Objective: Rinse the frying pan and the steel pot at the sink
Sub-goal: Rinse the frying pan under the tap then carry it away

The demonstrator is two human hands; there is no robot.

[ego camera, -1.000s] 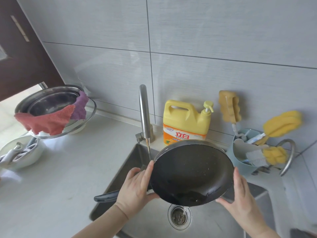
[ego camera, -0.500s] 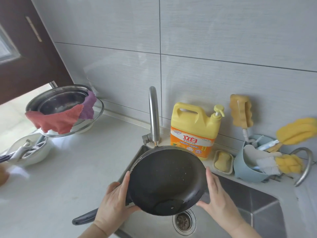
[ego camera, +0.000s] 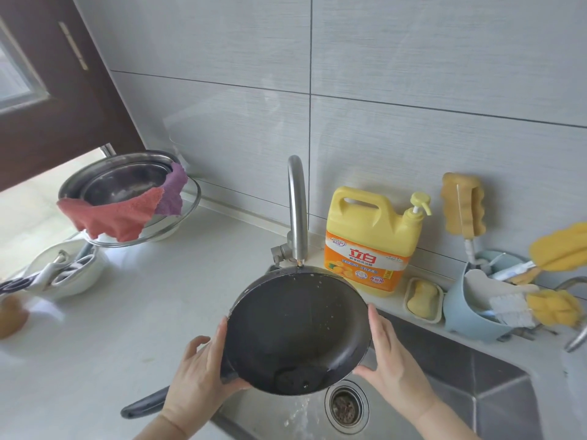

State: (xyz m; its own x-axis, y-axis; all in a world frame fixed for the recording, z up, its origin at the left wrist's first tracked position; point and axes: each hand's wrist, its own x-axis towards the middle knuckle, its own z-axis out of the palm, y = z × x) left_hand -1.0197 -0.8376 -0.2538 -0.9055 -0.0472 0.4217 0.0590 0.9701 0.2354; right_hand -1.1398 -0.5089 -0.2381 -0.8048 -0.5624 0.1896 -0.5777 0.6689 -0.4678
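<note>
Left hand grips the near-left rim of the frying pan, thumb over the edge, fingers curled behind. Right hand presses flat against the right rim, fingers straight, not wrapped. Pan tilted steeply, inside facing me, held over the sink; its handle sticks out near-left over the desk.

Change over the last second: pan has shifted left and up, so its far rim now sits right under the tap spout. Water runs down the inside and pools dark at the low edge, spilling toward the drain. Specks show on the upper wall, so I judge the rinse is only partway.

Steel pot sits far left on the desk, cloths draped over its rim, untouched. Detergent jug stands just behind the pan.
</note>
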